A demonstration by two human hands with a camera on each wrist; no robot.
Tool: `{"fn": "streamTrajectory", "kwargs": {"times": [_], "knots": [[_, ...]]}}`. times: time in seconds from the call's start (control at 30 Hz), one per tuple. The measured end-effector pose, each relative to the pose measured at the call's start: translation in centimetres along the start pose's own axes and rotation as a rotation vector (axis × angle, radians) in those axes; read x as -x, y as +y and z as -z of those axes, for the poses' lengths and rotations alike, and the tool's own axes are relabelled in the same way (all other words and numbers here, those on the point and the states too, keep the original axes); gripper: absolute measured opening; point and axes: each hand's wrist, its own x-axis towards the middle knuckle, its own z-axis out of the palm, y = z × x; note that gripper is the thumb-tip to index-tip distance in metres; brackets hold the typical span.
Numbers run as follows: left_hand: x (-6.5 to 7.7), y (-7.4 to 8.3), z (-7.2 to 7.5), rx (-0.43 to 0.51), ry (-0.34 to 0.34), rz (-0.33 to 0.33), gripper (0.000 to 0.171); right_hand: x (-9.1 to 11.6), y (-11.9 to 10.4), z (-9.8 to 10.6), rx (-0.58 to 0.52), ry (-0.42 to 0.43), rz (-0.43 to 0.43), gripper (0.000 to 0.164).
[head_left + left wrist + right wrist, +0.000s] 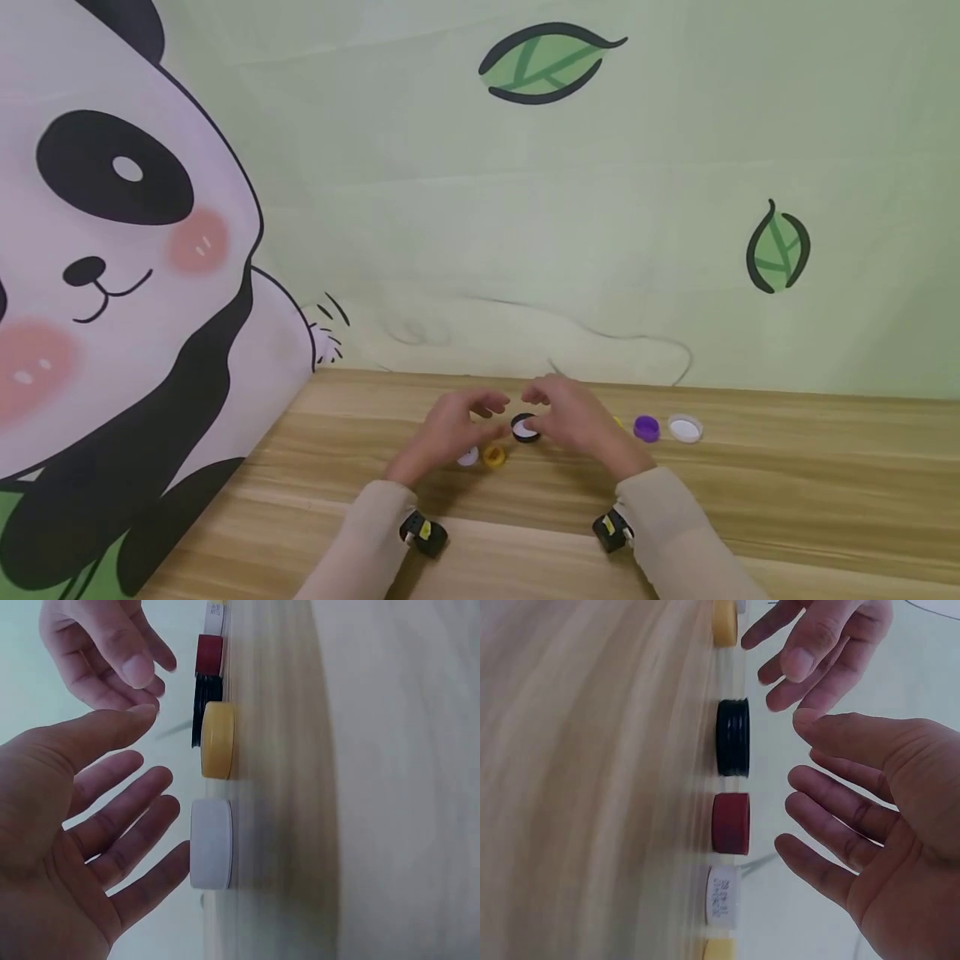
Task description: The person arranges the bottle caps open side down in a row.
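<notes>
My left hand (452,427) and right hand (576,418) hover over the table with fingers loosely bent, holding nothing. In the head view a black bottle cap (518,433), hollow side up with a white inside, lies between them, partly behind my right thumb. Nearest my left hand are a white cap (211,844) and an orange-yellow cap (218,740). Beside my right hand, in the right wrist view, stand a red cap (731,823), a white cap with printing (722,898) and a yellow cap (720,949). My right hand hides the red and printed caps from the head view.
A purple cap (647,429) and a whitish shallow cap (686,429) lie farther right on the wood-grain table (810,492). Behind the table's far edge hangs a pale green backdrop (375,208) with a painted panda and leaves.
</notes>
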Motion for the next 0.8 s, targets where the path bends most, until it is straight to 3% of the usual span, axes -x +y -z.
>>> {"fn": "streamTrajectory", "kwargs": {"times": [0.23, 0.5, 0.8], "knots": [[-0.2, -0.1, -0.5, 0.01, -0.021, -0.043, 0.037, 0.1, 0.5, -0.1, 0.04, -0.032, 0.024, 0.031], [-0.5, 0.1, -1.0, -0.001, -0.081, 0.012, 0.041, 0.1, 1.1, -0.4, 0.031, -0.062, 0.041, 0.031], [-0.5, 0.3, -1.3, -0.013, -0.116, 0.019, 0.043, 0.2, 1.6, -0.5, 0.027, -0.076, 0.073, 0.024]]}}
